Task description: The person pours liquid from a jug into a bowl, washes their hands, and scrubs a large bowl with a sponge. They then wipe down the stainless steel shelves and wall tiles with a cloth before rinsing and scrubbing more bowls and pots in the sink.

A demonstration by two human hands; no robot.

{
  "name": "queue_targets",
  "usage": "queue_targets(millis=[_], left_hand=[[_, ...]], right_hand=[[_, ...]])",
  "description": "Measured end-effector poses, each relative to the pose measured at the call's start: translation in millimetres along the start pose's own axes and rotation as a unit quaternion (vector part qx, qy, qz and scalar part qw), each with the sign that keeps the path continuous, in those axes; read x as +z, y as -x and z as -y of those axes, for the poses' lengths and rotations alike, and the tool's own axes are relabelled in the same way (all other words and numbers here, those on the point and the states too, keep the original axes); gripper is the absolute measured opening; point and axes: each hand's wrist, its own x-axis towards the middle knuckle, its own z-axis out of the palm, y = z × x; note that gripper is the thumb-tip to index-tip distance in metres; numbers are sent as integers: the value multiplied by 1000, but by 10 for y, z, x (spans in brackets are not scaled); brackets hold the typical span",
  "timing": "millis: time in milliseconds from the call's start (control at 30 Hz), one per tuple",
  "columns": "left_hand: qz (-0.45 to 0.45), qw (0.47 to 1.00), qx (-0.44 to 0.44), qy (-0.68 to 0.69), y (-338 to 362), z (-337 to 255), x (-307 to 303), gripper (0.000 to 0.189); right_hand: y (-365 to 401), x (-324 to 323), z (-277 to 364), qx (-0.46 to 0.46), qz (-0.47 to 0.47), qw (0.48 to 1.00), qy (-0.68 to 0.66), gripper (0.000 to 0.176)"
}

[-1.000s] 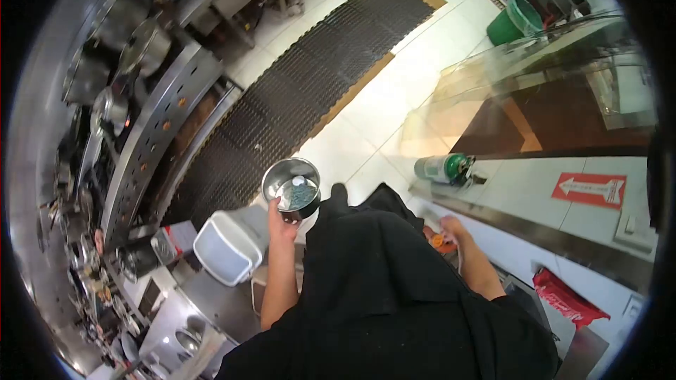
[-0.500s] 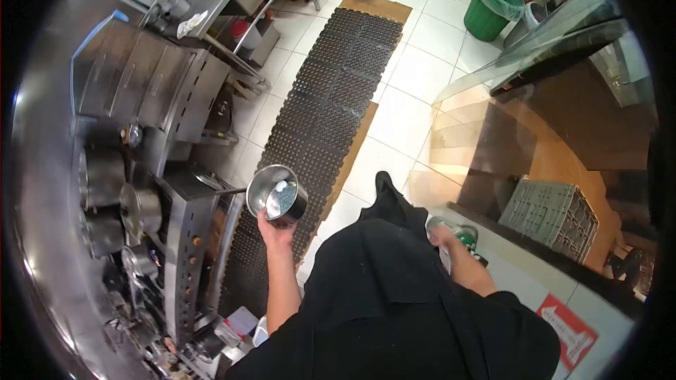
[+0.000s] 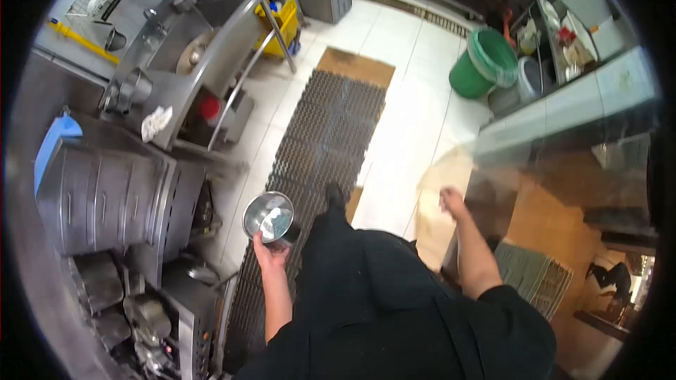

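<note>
My left hand point(image 3: 270, 257) grips a steel bowl point(image 3: 287, 233) by its near side, thumb at the rim. Inside the bowl lies something bluish-green and white point(image 3: 275, 223); whether it is liquid, a pad or a reflection I cannot make out. The bowl is over the black rubber floor mat point(image 3: 320, 123). Out to the right, my right hand point(image 3: 452, 202) is raised with its fingers curled in, and nothing shows in it.
At left stand a stove with several pots point(image 3: 148, 317), a steel drawer unit point(image 3: 105, 197) and a sink counter point(image 3: 158, 95) holding a cloth point(image 3: 156, 123). A green bin point(image 3: 479, 63) stands ahead right. Beside my right arm are a glass panel and a grey crate point(image 3: 528, 274).
I have stepped forward along the mat, and the view has turned. My right hand has left the green-and-clear object by the right-hand ledge. The bowl stays in my left hand.
</note>
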Motion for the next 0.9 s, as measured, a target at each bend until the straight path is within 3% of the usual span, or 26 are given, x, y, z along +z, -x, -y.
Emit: queue_targets(millis=[200,333,367,467,533,567,600,633,667,700,733,800,900], left_hand=[[59,993,-28,-100,-1006,-744,2290,74],[86,983,54,-156,-1283,-1158,4028,72],[124,976,46,-176,-1437,-1196,4376,70],[118,979,57,-155,-1692,-1221,5479,56],[170,976,46,-129,-1852,-1179,6099,54],[122,982,46,-139,-1991,-1162,6383,58],[73,986,42,-143,-1778,-1108,6762,52],[91,984,34,-153,-1777,-1080,7039,54],[111,981,24,-157,-1813,-1030,7320,57],[114,979,23,-169,-1839,-992,7568,60],[122,976,21,-180,-1879,-961,7813,62],[123,971,7,-203,-2006,-865,8383,70],[116,969,-9,-216,-2193,-622,9345,72]], right_hand=[[230,133,368,202,60,975,73,34],[11,175,159,378,30,925,-22,36],[-112,244,162,393,29,919,-15,36],[-604,169,504,419,40,907,-3,38],[-1214,0,949,408,55,911,-25,39],[-1619,-132,1117,393,59,915,-63,42],[-2126,-265,1136,329,89,939,-53,41],[-2657,-417,1168,269,118,955,-41,42],[-3142,-581,1366,221,69,970,-74,40],[-3545,-857,1861,203,57,977,-42,30],[-3837,-1051,2347,161,-30,983,-87,33],[-4193,-1629,3572,67,-105,986,-108,32],[-4846,-2318,4473,-13,-162,978,-127,30]])
